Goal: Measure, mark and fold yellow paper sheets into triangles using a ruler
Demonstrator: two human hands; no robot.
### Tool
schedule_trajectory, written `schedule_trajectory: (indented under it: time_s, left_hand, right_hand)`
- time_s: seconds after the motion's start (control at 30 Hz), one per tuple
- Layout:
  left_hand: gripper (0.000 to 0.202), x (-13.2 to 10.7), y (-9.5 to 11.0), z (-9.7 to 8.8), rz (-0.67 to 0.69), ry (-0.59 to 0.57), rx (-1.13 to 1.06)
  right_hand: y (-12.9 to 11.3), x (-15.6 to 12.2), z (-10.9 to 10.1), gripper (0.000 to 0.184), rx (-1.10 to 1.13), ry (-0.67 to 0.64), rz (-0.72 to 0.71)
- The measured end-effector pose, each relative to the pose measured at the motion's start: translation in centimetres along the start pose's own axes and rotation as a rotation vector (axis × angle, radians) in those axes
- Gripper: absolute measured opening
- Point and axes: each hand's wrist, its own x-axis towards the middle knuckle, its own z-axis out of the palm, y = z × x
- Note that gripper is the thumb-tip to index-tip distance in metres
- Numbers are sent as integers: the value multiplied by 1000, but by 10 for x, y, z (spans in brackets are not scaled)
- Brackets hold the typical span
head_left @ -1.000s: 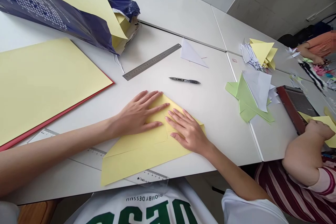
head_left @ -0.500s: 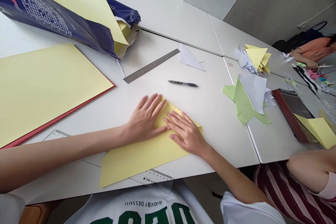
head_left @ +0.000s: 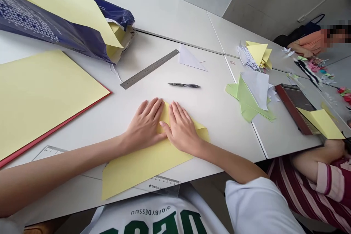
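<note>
A folded sheet of pale yellow paper lies on the white table in front of me. My left hand rests flat on its upper left part, fingers stretched out and pointing away from me. My right hand lies flat beside it on the paper's upper right part, fingers close together, its thumb touching my left hand. Both hands press down on the sheet and hold nothing.
A black pen, a steel ruler and a white paper triangle lie beyond my hands. Left are a large yellow sheet on red card and a blue bag. Clear rulers poke out underneath. Right: green and white scraps, a paper cutter, other people.
My right hand has slid left and forward until it sits beside my left hand. The raised flap has been pressed flat. The person at the right has drawn an arm back from the cutter.
</note>
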Motion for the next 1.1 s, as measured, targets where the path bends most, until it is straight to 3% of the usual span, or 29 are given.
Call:
schedule_trajectory:
  time_s: [0.13,0.47,0.73,0.93,1.1]
  left_hand:
    - [86,0,0,0,-5,15,11]
    - [101,-1,0,5,-56,39,71]
    - [93,-4,-2,7,-45,32,102]
    - [82,5,-2,-4,-34,0,100]
    - [89,16,-6,-10,-36,-25,89]
  right_hand:
    - [1,14,3,66,-1,6,14]
    - [8,9,5,65,39,-11,-21]
    - [5,11,-1,69,17,-93,9]
    - [3,12,-4,71,-11,-117,26]
    - [5,11,-5,71,-16,-137,27]
